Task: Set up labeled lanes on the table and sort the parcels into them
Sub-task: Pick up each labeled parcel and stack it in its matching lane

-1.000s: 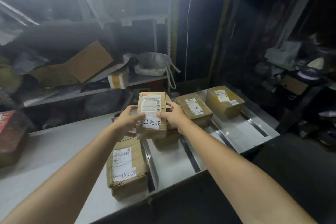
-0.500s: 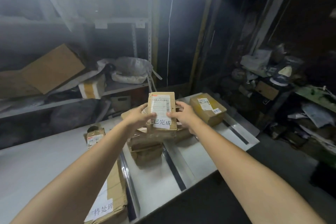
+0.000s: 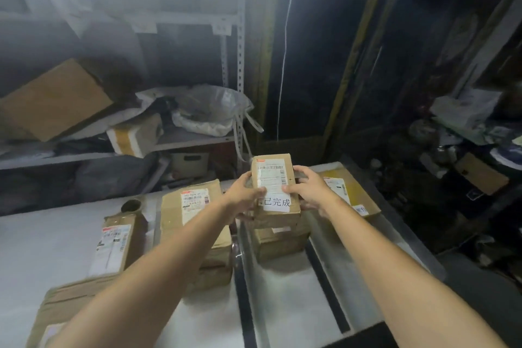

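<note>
I hold a small brown parcel (image 3: 275, 186) with a shipping label and a white tag reading 已完成. My left hand (image 3: 245, 195) grips its left side and my right hand (image 3: 308, 189) its right side. It sits on or just above another brown parcel (image 3: 278, 241) in the middle lane of the white table (image 3: 282, 305). Black tape strips (image 3: 243, 285) mark the lanes. A bigger parcel (image 3: 195, 206) lies in the lane to the left, a yellowish parcel (image 3: 348, 189) in the lane to the right.
At the left of the table lie an upright narrow parcel (image 3: 115, 243), a tape roll (image 3: 131, 205) and a flat parcel (image 3: 65, 302) near the front edge. Metal shelves (image 3: 197, 138) with boxes and bags stand behind. Clutter fills the dark right side.
The view swung and came closer over the table. My hands carried the tagged parcel lower, down onto the parcel in the middle lane; both hands kept their grip.
</note>
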